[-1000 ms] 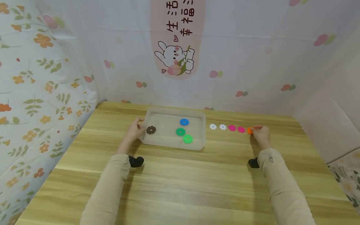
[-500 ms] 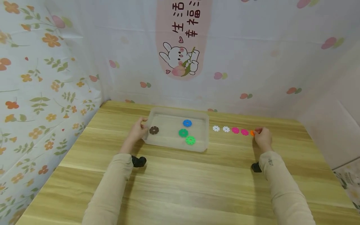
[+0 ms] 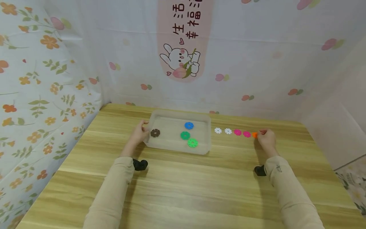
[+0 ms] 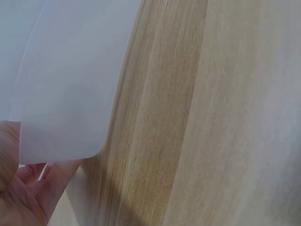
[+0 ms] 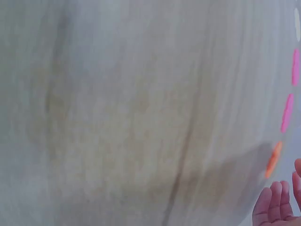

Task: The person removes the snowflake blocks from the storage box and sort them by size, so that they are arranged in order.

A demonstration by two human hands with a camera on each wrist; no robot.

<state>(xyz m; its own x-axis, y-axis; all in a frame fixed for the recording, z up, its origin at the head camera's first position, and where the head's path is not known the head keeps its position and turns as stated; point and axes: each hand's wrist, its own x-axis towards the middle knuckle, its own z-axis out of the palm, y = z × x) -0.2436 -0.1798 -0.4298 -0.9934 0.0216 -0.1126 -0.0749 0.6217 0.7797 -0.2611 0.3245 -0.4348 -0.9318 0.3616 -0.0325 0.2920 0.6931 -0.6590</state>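
My left hand (image 3: pixel 138 133) grips the left wall of a shallow translucent plastic tray (image 3: pixel 177 151). In the left wrist view, the thumb and fingers (image 4: pixel 37 190) sit on either side of the tray's end. Inside lie notched discs: brown (image 3: pixel 155 133), blue (image 3: pixel 189 125), dark green (image 3: pixel 185 135) and bright green (image 3: pixel 193 143). My right hand (image 3: pixel 267 140) is at the orange disc (image 3: pixel 254 135) on the table, partly covering it in the head view. In the right wrist view the fingers (image 5: pixel 276 202) look nearly straight, beside the flat orange disc (image 5: pixel 274 160).
A row runs from the tray towards the right hand: two white discs (image 3: pixel 227 131) and two pink discs (image 3: pixel 237 132). The wooden table (image 3: pixel 194 190) ends at a patterned cloth (image 3: pixel 243 63) behind and another (image 3: pixel 51 95) on the left.
My right hand shifts slightly at the orange disc, which shows a little more than half a second ago. The left hand stays on the tray. The head view sways slightly.
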